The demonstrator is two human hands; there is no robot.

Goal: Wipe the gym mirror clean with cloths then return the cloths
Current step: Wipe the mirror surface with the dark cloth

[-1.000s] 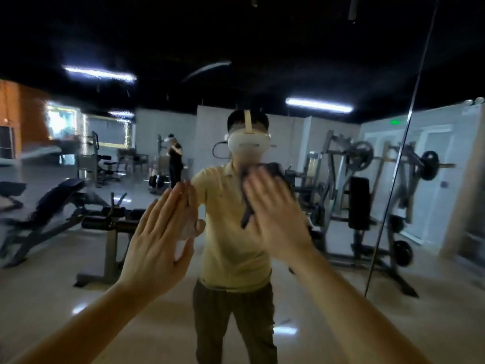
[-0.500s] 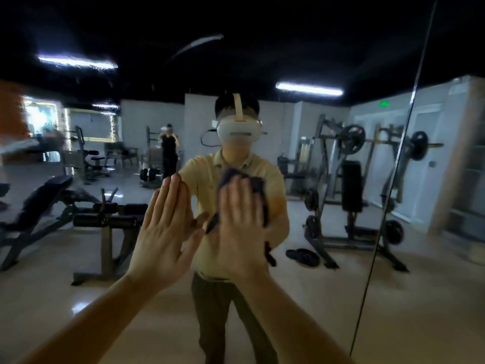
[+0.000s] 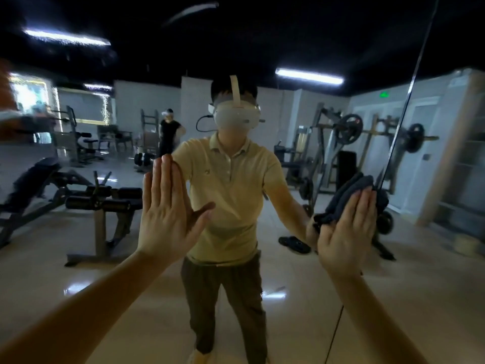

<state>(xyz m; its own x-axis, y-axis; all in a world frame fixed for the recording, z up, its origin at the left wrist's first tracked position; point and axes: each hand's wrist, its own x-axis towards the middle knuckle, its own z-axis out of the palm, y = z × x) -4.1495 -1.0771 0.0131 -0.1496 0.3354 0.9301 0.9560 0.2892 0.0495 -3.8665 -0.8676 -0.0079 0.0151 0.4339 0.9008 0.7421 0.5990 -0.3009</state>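
Note:
The gym mirror fills the whole view and reflects me and the room. My left hand lies flat against the glass at centre left, fingers straight and together, thumb spread, holding nothing. My right hand presses a dark grey cloth onto the glass at the right with straight fingers. The cloth bunches above and to the left of the fingertips. It sits just left of the mirror's vertical seam.
The reflection shows a weight bench at the left, plate-loaded machines at the right, a second person far back and shiny floor. The seam runs diagonally from top right down to the bottom edge.
My right hand has swept the cloth from the centre of the mirror out to the right, near the seam. My left hand has stayed flat on the glass.

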